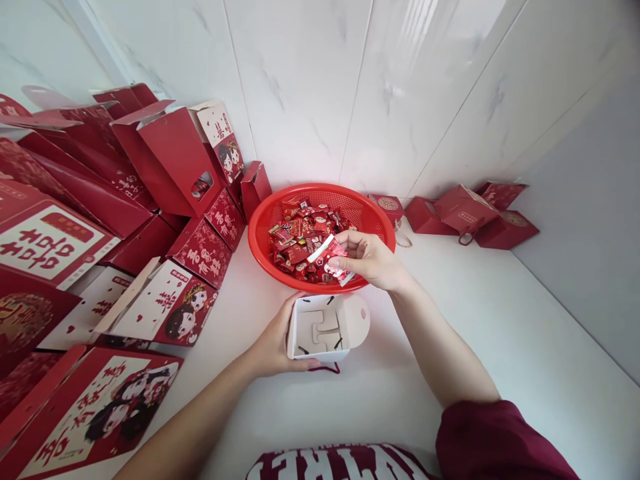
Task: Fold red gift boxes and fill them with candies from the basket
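Note:
My left hand (277, 340) is wrapped round the left side of a small white box (320, 327), whose top is open toward me. The inside of the box shows bare walls and folded bottom flaps, with a pale rounded flap out to the right and a dark red cord below. Over the front right part of a red plastic basket (260, 257), my right hand (365, 257) pinches a red and white wrapped packet (333, 259). Many small red wrapped candies (295, 247) lie in the basket beneath it.
Red and white gift boxes (190, 253) are stacked all along the left side. Several closed red boxes (467, 210) lie at the back right by the wall. A marble-patterned wall (300, 87) stands behind the basket, on the white table (480, 287).

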Motion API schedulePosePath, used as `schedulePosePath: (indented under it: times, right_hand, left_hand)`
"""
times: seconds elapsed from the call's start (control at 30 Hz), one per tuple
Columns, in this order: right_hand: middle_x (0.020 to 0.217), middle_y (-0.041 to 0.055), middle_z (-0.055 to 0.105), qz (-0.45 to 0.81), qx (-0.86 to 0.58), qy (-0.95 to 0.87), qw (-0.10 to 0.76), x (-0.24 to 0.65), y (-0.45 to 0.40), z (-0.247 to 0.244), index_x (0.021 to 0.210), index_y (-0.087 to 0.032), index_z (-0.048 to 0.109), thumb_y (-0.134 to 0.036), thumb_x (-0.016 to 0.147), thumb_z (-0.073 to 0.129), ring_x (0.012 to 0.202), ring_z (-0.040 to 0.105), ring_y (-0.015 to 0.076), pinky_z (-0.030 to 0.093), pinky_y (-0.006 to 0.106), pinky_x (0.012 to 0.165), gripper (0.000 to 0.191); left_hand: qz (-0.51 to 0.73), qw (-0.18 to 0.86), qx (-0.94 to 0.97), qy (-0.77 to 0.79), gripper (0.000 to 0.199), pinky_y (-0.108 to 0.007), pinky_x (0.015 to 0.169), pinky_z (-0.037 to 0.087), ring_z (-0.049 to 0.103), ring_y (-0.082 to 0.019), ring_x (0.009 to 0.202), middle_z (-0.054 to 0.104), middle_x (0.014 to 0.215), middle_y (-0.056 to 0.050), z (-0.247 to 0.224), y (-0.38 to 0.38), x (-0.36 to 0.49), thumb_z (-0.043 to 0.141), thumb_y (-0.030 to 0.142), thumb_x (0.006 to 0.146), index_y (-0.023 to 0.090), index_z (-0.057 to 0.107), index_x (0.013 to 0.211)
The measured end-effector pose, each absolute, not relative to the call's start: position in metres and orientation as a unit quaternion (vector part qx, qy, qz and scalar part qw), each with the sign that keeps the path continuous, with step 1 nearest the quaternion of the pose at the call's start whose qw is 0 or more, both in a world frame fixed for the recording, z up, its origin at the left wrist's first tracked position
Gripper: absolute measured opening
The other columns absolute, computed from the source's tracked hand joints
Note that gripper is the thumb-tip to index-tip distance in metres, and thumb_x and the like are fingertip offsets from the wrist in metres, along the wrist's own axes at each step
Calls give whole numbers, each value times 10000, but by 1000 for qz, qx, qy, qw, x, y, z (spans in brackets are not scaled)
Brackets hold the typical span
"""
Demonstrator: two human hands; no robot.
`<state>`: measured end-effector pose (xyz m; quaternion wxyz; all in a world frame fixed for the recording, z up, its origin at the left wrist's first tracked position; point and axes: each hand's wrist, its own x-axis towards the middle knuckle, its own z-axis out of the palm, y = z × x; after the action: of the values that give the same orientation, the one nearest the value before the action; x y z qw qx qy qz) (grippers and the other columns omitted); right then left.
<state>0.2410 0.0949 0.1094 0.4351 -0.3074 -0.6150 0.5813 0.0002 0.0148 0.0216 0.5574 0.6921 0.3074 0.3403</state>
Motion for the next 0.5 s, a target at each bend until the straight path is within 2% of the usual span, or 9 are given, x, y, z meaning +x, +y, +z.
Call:
schedulePosePath:
  times: [0.1,0.2,0.27,0.37,0.43,0.5]
  right_hand:
    - [856,6,689,553,-290,-701,345,240,76,125,1012,-184,629,-285,794,762,762,651,138,529,280,725,274]
    - [949,31,708,436,-292,-827,202,233,57,136,1087,-195,637,-214,891,622,821,644,150,494,282,760,198]
    - [919,36,707,368,-294,-878,83,225,48,135,1062,-188,654,-133,913,525,755,628,142,459,258,683,205]
    - [835,57,696,300,-299,-902,-80,212,42,121,937,-154,670,-67,863,516,619,595,138,356,239,518,192]
    - [853,84,698,240,-333,-906,-100,205,41,111,891,-135,662,-39,840,516,613,603,150,312,246,487,182]
    - [879,105,705,196,-360,-909,-79,202,41,104,879,-124,659,-22,836,505,649,634,170,316,252,496,189]
  left_hand:
    - [345,553,696,301,1082,-540,1130,344,386,-374,1384,378,1497,-150,21,15,1,899,280,602,276,245,1464]
    - [348,550,697,302,1088,-541,1123,355,405,-382,1367,377,1495,-159,19,16,2,900,293,595,263,253,1468]
    - [341,554,693,309,1129,-530,1104,383,440,-378,1342,399,1478,-160,17,15,1,906,301,585,265,220,1482]
    - [334,546,700,318,1169,-514,1102,388,449,-376,1339,407,1474,-166,16,15,0,919,309,564,257,206,1489]
    - [333,534,709,318,1161,-512,1121,365,429,-377,1355,392,1488,-170,17,14,0,921,317,561,245,225,1488]
    - [330,532,713,315,1156,-511,1128,359,424,-374,1361,385,1496,-170,18,14,0,917,324,569,245,223,1490]
